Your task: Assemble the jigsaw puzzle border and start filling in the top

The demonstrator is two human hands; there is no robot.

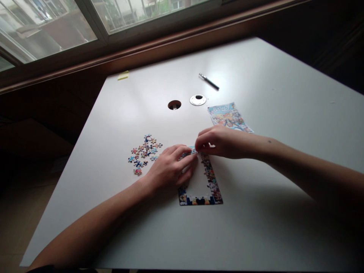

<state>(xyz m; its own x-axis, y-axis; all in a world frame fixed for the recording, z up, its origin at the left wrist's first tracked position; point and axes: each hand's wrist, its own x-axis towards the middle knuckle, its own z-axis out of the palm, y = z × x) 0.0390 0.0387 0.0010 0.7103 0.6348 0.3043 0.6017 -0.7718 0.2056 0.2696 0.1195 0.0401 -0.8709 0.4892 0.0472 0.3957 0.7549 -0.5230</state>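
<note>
A jigsaw puzzle border [212,176] lies on the white table, its pieces joined into a rectangular frame around bare tabletop. My left hand [173,163] rests over the frame's upper left side, fingers stretched out and lying on the pieces. At the top edge, my right hand [210,142] has its thumb and fingers pinched together; whatever sits between the fingertips is too small or hidden to make out. Left of my left hand, loose puzzle pieces [143,151] are spread in a heap. Beyond my right hand lies a colourful picture sheet [229,115], partly covered by that hand.
The white table [261,220] has a round cable hole [174,105] with a silver ring-shaped cover [198,100] beside it. Farther back lie a dark pen [209,81] and a yellow sticky note [123,75]. A window [159,11] runs behind the table.
</note>
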